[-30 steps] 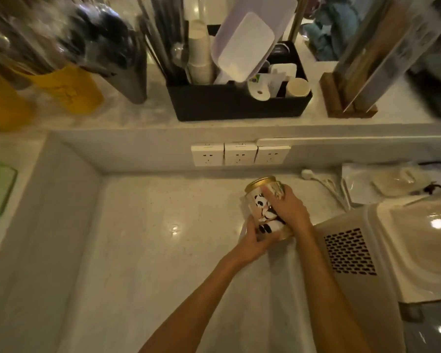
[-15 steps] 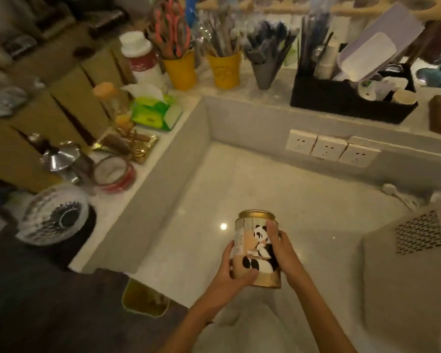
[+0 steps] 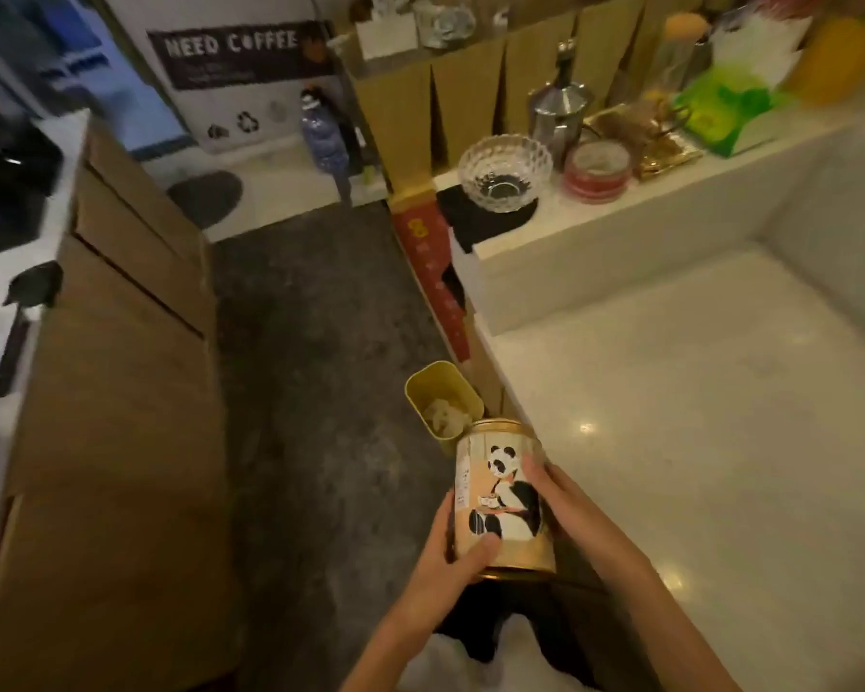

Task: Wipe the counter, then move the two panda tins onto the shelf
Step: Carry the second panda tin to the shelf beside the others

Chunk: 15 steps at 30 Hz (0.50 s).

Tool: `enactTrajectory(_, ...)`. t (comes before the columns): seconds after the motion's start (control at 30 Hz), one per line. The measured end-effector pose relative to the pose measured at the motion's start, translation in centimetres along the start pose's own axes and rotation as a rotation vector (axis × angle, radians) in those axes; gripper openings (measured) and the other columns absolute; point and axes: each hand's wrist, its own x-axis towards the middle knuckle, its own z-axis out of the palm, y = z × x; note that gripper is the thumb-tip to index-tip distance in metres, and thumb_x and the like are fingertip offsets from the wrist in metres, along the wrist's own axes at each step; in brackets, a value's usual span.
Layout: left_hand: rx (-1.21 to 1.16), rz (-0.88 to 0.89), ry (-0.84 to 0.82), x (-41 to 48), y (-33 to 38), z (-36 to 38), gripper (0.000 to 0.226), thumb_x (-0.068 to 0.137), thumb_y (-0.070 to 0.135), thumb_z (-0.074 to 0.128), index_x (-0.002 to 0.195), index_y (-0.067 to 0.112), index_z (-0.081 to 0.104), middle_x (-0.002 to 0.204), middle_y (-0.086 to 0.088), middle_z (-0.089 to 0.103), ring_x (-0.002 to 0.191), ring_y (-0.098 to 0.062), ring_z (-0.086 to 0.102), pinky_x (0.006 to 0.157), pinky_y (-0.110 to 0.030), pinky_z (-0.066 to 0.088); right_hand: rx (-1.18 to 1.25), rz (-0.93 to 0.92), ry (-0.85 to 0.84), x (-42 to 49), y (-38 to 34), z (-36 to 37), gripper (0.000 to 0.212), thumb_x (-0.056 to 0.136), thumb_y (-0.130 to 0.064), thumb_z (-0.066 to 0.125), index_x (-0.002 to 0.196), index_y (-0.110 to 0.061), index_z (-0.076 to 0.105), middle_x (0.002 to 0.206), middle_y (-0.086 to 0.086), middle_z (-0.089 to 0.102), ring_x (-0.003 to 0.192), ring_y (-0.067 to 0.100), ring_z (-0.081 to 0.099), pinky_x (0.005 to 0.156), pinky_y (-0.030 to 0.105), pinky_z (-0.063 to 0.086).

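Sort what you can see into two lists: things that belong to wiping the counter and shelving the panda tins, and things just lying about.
Belongs to the job:
panda tin, held upright between the left hand and the right hand
counter

Just lying about:
glass bowl
red round tin
metal pot
green packet
yellow bin on the floor

The scene was dim and warm-toned, with a yellowish cast. Small bright glints sat on the pale speckled stone surface (image 3: 695, 417) at right, reflections of lamps overhead. A cool blue glow showed at the far left. Motion blur smeared the far left edge and the far right corner, where the green tissue packet (image 3: 725, 104) lost its outline. Wide-angle distortion bent the brown wooden cabinet (image 3: 121, 392) outward. The dark mottled floor (image 3: 320, 392) lay in shadow.
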Motion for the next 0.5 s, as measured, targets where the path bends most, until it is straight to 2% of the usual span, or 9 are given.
enactTrajectory(0.07,-0.084,-0.002,0.075,-2.4,-1.5,-2.5,0.094,0.073,0.045,0.084,0.145,0.045,0.023,0.131,0.007,0.062,0.115,-0.014,0.066,0.086,-0.029,0.059,-0.030,0.008,-0.077,0.2,0.4,3.7,0.072,0.076,-0.075,0.054,0.138,-0.038,0.046,0.119,-0.013,0.068,0.103,0.006,0.068,0.084,0.027,0.057)
enactTrajectory(0.17,-0.165,0.011,0.165,-5.2,-3.0,-6.6,0.091,0.076,0.040,0.085,0.145,0.046,0.026,0.124,0.012,0.068,0.114,-0.015,0.067,0.083,-0.027,0.059,-0.018,0.060,-0.169,0.5,1.0,8.9,0.072,0.079,-0.070,0.058,0.142,-0.038,0.042,0.132,-0.004,0.064,0.117,0.017,0.064,0.101,0.046,0.051)
enactTrajectory(0.2,-0.190,0.017,0.190,-6.1,-3.4,-8.1,0.091,0.076,0.041,0.085,0.145,0.046,0.026,0.126,0.011,0.067,0.114,-0.016,0.068,0.083,-0.028,0.059,-0.018,0.075,-0.197,0.6,1.1,10.6,0.073,0.078,-0.071,0.059,0.142,-0.041,0.042,0.133,-0.004,0.062,0.119,0.019,0.062,0.103,0.048,0.050)
enactTrajectory(0.3,-0.275,0.052,0.258,-8.0,-4.3,-12.3,0.090,0.075,0.046,0.083,0.146,0.046,0.027,0.134,0.004,0.061,0.114,-0.018,0.067,0.093,-0.039,0.058,-0.003,0.112,-0.243,1.5,1.3,15.6,0.068,0.065,-0.075,0.069,0.127,-0.054,0.051,0.131,-0.008,0.063,0.114,0.017,0.064,0.094,0.043,0.056)
enactTrajectory(0.37,-0.329,0.091,0.310,-9.0,-4.5,-15.4,0.089,0.076,0.047,0.082,0.146,0.044,0.028,0.136,0.003,0.060,0.114,-0.019,0.068,0.099,-0.046,0.055,-0.001,0.164,-0.290,2.8,1.2,19.1,0.074,0.061,-0.073,0.075,0.128,-0.050,0.052,0.130,-0.006,0.064,0.113,0.020,0.065,0.089,0.045,0.058)
enactTrajectory(0.43,-0.362,0.134,0.376,-10.3,-4.4,-18.7,0.089,0.076,0.047,0.082,0.146,0.043,0.028,0.136,0.004,0.060,0.114,-0.017,0.068,0.099,-0.046,0.054,-0.019,0.218,-0.383,4.6,1.0,23.2,0.080,0.065,-0.068,0.076,0.135,-0.039,0.051,0.132,0.001,0.064,0.118,0.029,0.063,0.095,0.056,0.053)
enactTrajectory(0.5,-0.372,0.204,0.439,-12.1,-4.0,-22.5,0.086,0.075,0.049,0.083,0.144,0.044,0.031,0.136,0.007,0.060,0.117,-0.015,0.066,0.099,-0.044,0.055,-0.092,0.230,-0.474,6.3,0.2,27.9,0.078,0.067,-0.067,0.076,0.134,-0.034,0.053,0.130,0.004,0.066,0.118,0.032,0.063,0.097,0.060,0.051)
